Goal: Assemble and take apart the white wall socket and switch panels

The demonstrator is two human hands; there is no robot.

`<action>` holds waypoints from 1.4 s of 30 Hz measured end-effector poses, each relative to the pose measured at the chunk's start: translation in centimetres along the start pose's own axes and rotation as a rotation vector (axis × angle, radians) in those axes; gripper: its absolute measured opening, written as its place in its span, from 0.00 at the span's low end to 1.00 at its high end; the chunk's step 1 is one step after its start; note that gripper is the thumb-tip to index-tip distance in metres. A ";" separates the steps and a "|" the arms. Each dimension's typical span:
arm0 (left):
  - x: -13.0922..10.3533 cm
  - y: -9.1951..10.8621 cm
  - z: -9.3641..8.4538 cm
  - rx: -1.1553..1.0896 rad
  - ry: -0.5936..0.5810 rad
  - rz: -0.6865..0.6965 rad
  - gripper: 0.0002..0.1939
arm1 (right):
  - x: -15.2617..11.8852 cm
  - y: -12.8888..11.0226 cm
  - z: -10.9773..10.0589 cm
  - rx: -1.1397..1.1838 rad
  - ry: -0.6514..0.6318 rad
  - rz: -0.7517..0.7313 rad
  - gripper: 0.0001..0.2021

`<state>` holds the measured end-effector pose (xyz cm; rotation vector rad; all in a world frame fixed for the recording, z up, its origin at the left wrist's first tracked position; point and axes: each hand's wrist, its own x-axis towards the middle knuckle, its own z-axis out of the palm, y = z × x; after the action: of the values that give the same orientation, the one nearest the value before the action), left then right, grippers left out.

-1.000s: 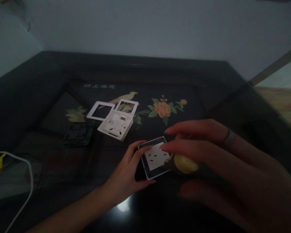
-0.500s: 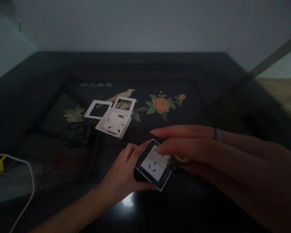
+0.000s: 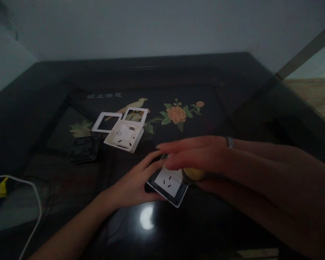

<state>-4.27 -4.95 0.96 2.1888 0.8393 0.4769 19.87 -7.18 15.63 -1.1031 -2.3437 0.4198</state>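
Observation:
My left hand (image 3: 137, 180) is closed round a wall socket (image 3: 170, 182) with a white slotted face and a dark surround, tilted above the table. From the right, my right hand (image 3: 216, 155) reaches over it, with a ring on one finger. Its fingers wrap round a short tool with a yellow handle, apparently a screwdriver (image 3: 194, 174), its end at the socket's right edge. Its fingertips cover the socket's upper part. Farther back lie a white wall box (image 3: 137, 141), open side up, and two white cover frames (image 3: 98, 124) (image 3: 145, 115).
A dark socket back part (image 3: 83, 148) lies left of the wall box. A white cable (image 3: 38, 198) with a yellow tag (image 3: 3, 187) runs along the left side. The glossy black table (image 3: 206, 77) bears a painted bird and flowers and meets a wall behind.
Both hands and the socket have shifted slightly left and up. My left fingers have moved farther over the socket's top edge, towards my right fingertips. The view has tilted a little.

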 end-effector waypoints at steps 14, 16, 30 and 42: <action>-0.7 1.6 2.8 0.118 0.254 -0.141 0.50 | 1.0 1.2 0.6 0.141 -0.077 -0.111 0.15; -0.7 1.8 2.9 0.109 0.270 -0.197 0.49 | 1.3 1.3 1.0 0.070 0.008 -0.123 0.13; -0.6 0.4 -0.1 -0.008 0.059 -0.097 0.52 | 0.7 1.5 0.7 -0.031 0.009 -0.052 0.13; -0.7 0.3 0.6 0.076 0.116 -0.053 0.49 | 1.3 1.1 0.9 -0.021 0.015 -0.035 0.16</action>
<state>-4.31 -5.94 0.70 2.2188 0.9905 0.5585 19.31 -5.50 14.74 -1.0701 -2.3554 0.3742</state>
